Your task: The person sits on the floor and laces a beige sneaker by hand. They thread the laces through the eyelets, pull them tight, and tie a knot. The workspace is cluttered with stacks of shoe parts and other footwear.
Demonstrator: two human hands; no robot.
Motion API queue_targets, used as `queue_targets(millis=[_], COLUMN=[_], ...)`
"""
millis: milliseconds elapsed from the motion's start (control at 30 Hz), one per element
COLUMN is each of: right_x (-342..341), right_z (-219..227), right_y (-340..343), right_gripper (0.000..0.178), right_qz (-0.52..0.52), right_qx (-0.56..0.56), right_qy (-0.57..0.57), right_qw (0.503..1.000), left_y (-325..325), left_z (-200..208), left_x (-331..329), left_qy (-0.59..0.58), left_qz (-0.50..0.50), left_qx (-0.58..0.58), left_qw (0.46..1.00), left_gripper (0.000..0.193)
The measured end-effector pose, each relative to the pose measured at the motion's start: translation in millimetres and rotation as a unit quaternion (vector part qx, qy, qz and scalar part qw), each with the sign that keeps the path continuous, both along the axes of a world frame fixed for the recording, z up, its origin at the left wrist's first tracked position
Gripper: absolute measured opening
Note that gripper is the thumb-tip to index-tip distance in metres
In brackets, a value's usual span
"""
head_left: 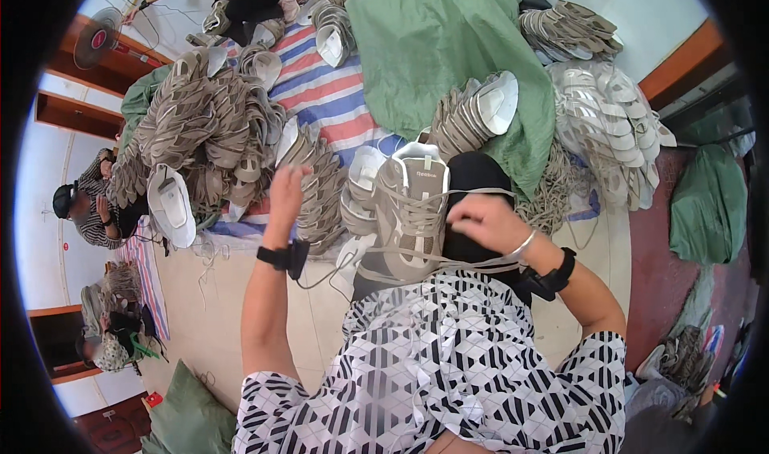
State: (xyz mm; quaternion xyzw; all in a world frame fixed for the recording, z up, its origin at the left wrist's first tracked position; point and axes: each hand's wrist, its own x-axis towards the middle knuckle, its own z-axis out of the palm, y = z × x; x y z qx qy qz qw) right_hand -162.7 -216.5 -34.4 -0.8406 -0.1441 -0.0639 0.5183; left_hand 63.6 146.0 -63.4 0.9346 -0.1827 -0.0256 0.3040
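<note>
A beige-brown shoe upper (412,205) rests on my lap, its toe toward me and its tongue pointing away. Pale shoelaces (407,209) cross its front, and long loose ends trail to both sides. Just right of the shoe, my right hand (487,223) is closed with curled fingers, and a lace runs at its knuckles. My left hand (290,191) is raised to the left of the shoe, fingers drawn together in front of a stack of uppers (316,201). What its fingertips hold, if anything, is too small to make out.
Large piles of shoe uppers (192,109) lie on a striped sheet (328,93) ahead. A green cloth (436,45) covers part of it. White uppers in clear plastic (609,125) and a bundle of laces (553,189) lie right. Other people (100,193) sit at left.
</note>
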Motion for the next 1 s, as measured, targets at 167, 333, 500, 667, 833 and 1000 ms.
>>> queue_targets(millis=[167,333,500,667,833,1000], right_x=[-21.7,-112.0,-239.9,-348.8,-328.8,-171.7], right_z=[11.6,-40.8,-105.4,-179.1,-210.0,-171.7], right_y=[-72.2,-163.8,-226.6,-247.4,-247.3,-201.5], right_gripper=[0.035,0.04,0.047,0.007,0.018,0.012], right_qz=[-0.255,-0.366,-0.544,-0.725,-0.782,-0.576], right_qx=[0.311,0.539,0.489,0.473,0.32,0.281], right_qy=[0.194,0.291,0.229,0.233,0.278,0.28], right_qw=[0.895,0.7,0.642,0.443,0.457,0.715], left_y=[-70.9,-133.1,-142.4,-145.0,-133.0,-119.6], left_z=[32.3,61.4,60.7,54.2,58.8,49.2], left_x=[-73.2,-103.3,-104.2,-104.6,-95.6,-79.9], left_qy=[0.119,-0.076,-0.095,0.227,-0.077,0.302], left_qz=[-0.034,-0.307,-0.344,-0.217,-0.335,-0.157], left_qx=[-0.185,-0.006,0.069,-0.045,0.012,-0.112], left_qw=[0.975,0.949,0.932,0.948,0.939,0.933], left_gripper=[0.018,0.024,0.022,0.029,0.021,0.02])
